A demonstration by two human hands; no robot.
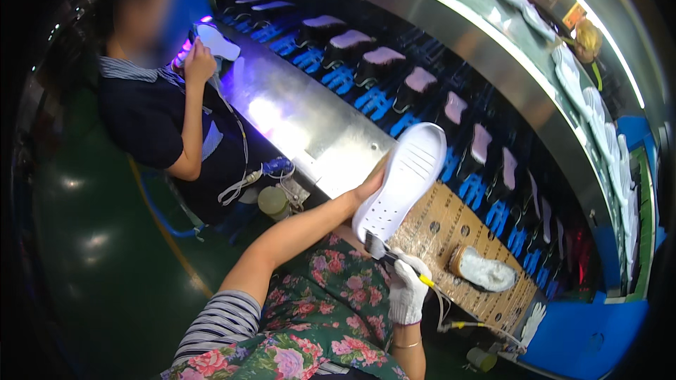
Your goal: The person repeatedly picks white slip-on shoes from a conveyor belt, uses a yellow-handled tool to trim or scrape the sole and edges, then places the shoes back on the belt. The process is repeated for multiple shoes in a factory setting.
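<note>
A white shoe sole (407,172) stands tilted in front of me, with slots near its upper end and small holes toward its lower end. My bare left hand (373,181) grips it along its left edge; part of the fingers is hidden behind it. My right hand (408,288), in a white knit glove, is closed around a dark-bristled brush (374,245) with a yellow-banded tube running from it. The bristles are at the sole's lower end. To the right, an oval dish (493,271) holding something white rests on the brown cardboard (426,232).
A metal ledge (331,148) runs along a curved machine with blue clamps (373,102) and pink soles (384,56). White soles (577,81) line the upper shelf. At left, a co-worker (151,98) holds a white sole. A loose glove (533,322) hangs at lower right.
</note>
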